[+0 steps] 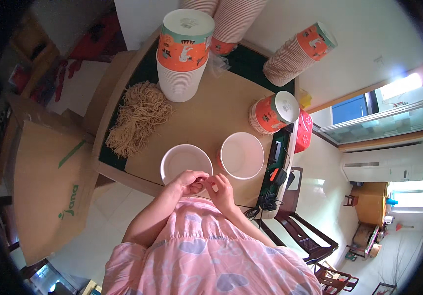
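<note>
My left hand [192, 182] and my right hand [220, 191] are close together at the table's near edge. The fingertips of both are pinched, and whatever is between them is too small to make out. Just beyond my left hand stands a white-lined paper tub [184, 158], its mouth up, partly covered by that hand. To the right of it, another upright paper tub [242, 156] shows its bare inside. A tangled heap of tan twine [140, 118] lies at the table's left side.
An upside-down stack of orange-and-green paper tubs [183, 56] stands behind the twine, with taller stacks [236, 22] farther back. More tubs are stacked at the right [276, 112] and far right [297, 54]. A power strip [275, 151] lies along the right edge; a large cardboard box [49, 182] stands left.
</note>
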`<state>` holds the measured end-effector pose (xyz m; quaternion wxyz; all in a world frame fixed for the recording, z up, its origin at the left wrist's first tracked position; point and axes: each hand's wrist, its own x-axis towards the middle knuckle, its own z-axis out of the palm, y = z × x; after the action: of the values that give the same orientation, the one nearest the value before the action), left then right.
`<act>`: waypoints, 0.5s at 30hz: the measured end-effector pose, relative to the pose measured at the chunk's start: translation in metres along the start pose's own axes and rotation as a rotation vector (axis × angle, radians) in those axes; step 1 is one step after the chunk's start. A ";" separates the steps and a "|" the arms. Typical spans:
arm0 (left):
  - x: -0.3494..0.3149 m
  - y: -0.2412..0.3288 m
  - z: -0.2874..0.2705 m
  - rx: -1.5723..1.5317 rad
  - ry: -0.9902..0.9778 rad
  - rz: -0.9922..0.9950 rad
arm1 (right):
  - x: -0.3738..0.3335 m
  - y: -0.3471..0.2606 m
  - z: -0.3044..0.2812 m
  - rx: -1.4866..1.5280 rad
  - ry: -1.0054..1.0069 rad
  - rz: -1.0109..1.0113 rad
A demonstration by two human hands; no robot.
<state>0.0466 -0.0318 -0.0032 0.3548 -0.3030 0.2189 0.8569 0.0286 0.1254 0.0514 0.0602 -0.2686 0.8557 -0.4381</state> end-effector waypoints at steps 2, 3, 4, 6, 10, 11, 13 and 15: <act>-0.004 0.000 0.005 -0.001 0.014 -0.001 | -0.001 -0.002 -0.001 -0.010 -0.019 -0.040; -0.006 0.000 0.008 -0.001 0.029 -0.004 | -0.003 -0.002 -0.001 -0.007 -0.034 -0.027; -0.006 0.000 0.007 -0.001 0.027 -0.005 | -0.004 -0.002 -0.001 -0.003 -0.049 -0.013; -0.006 0.001 0.002 0.057 -0.031 -0.012 | -0.003 -0.004 -0.007 -0.004 -0.075 -0.047; -0.002 -0.003 -0.002 0.084 0.004 -0.026 | 0.000 -0.001 -0.012 -0.007 -0.134 -0.130; -0.002 -0.004 -0.003 0.072 -0.012 -0.026 | 0.000 0.001 -0.012 -0.006 -0.132 -0.129; 0.002 -0.008 -0.008 0.060 -0.027 -0.024 | -0.001 0.006 -0.011 0.054 -0.151 -0.155; 0.010 -0.012 -0.014 0.003 -0.076 -0.034 | -0.001 0.010 -0.011 0.127 -0.192 -0.079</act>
<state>0.0550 -0.0279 -0.0219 0.3780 -0.2733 0.2012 0.8613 0.0212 0.1386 0.0499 0.1415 -0.3383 0.8054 -0.4657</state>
